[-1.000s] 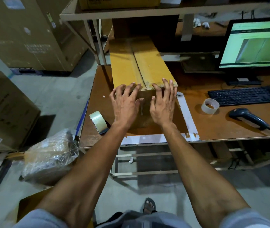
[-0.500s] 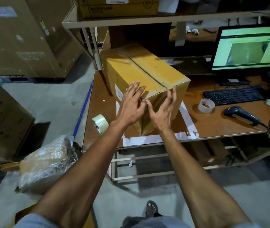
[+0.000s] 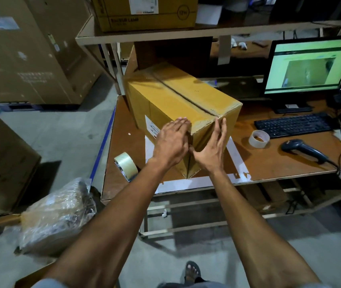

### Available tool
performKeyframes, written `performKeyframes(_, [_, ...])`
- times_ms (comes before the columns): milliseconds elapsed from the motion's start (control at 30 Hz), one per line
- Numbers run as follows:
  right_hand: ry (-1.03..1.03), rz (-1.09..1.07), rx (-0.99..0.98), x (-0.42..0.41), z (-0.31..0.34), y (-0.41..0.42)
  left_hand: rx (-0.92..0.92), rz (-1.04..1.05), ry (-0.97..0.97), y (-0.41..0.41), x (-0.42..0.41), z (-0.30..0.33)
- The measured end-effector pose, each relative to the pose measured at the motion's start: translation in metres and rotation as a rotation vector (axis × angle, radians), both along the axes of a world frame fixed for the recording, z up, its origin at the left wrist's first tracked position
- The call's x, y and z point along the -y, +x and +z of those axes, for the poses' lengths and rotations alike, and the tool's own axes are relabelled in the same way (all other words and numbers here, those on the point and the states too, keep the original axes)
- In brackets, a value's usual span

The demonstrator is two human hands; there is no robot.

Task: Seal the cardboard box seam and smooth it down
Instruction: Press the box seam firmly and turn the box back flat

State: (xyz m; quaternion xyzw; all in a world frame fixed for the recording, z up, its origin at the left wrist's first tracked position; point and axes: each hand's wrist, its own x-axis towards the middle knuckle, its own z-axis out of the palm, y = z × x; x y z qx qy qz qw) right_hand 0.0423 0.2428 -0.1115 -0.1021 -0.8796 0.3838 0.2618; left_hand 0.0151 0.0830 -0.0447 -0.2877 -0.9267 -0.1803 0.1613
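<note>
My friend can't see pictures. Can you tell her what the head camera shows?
Two bare hands, left and right, press flat on the near corner of a box turned at an angle on a brown table. A tape roll lies to its left, with another roll, a scanner and a keyboard to its right.

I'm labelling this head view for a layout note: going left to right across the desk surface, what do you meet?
Clear packing tape roll → yellow-brown cardboard box, both hands on its near corner → near-empty white tape roll → dark handheld barcode scanner. The black keyboard overlaps the last two, so it is left out.
</note>
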Motion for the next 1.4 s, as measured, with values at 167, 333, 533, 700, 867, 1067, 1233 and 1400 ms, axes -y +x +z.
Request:
performKeyframes(167, [-0.031,0.064,0.033,-0.045,0.007,-0.007,-0.079,-0.089,-0.151,-0.005,-0.023,0.001])
performKeyframes(333, [-0.042,0.135,0.147,-0.081,0.025,-0.027,-0.122,-0.138,-0.171,-0.040,-0.022,0.009])
performKeyframes(533, [-0.311,0.016,0.113,-0.045,0.028,-0.044,0.050,0.156,-0.253,-0.108,0.019,-0.003])
performKeyframes(700, [-0.338,-0.138,0.116,-0.037,0.029,-0.061,-0.054,0.161,-0.202,-0.122,0.013,-0.008])
performKeyframes(867, [-0.399,-0.022,0.093,-0.092,0.025,-0.087,-0.163,0.214,-0.119,-0.112,-0.003,-0.010])
performKeyframes(1067, [-0.463,-0.179,-0.071,-0.109,0.022,-0.112,-0.210,0.098,-0.179,-0.119,0.002,-0.017])
performKeyframes(1233, [-0.650,-0.342,-0.186,-0.077,0.023,-0.135,-0.144,0.204,-0.210,-0.130,0.021,-0.016])
performKeyframes(1400, [-0.634,-0.232,-0.007,-0.107,0.020,-0.169,-0.026,0.257,-0.214,-0.138,0.036,-0.026])
